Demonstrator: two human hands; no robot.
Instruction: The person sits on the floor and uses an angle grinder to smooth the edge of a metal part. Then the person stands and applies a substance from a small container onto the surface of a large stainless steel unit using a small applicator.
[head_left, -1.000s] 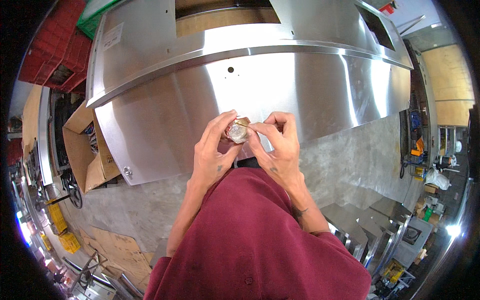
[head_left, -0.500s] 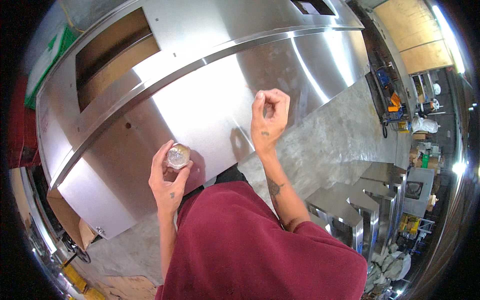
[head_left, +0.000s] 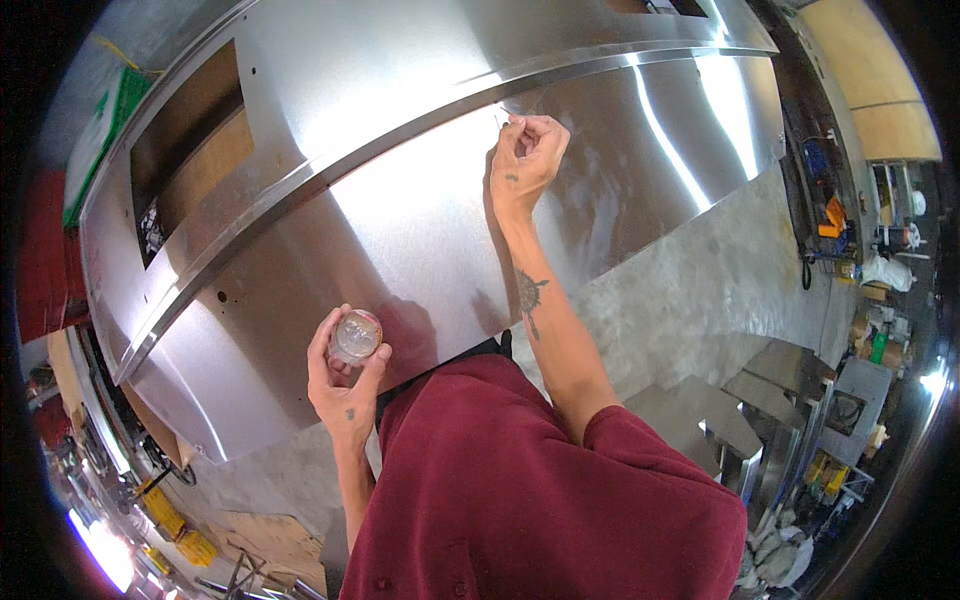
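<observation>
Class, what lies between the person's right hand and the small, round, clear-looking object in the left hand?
In the head view, only shiny silver sheet metal lies between the right hand and the round object; no loose item shows there.

A small, round, glassy container is held in the left hand, its circular face tilted upward, near the brushed-metal surface's lower edge.

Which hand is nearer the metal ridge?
Right: your right hand is just short of the ridge; your left hand is farther back, holding the round container.
</observation>
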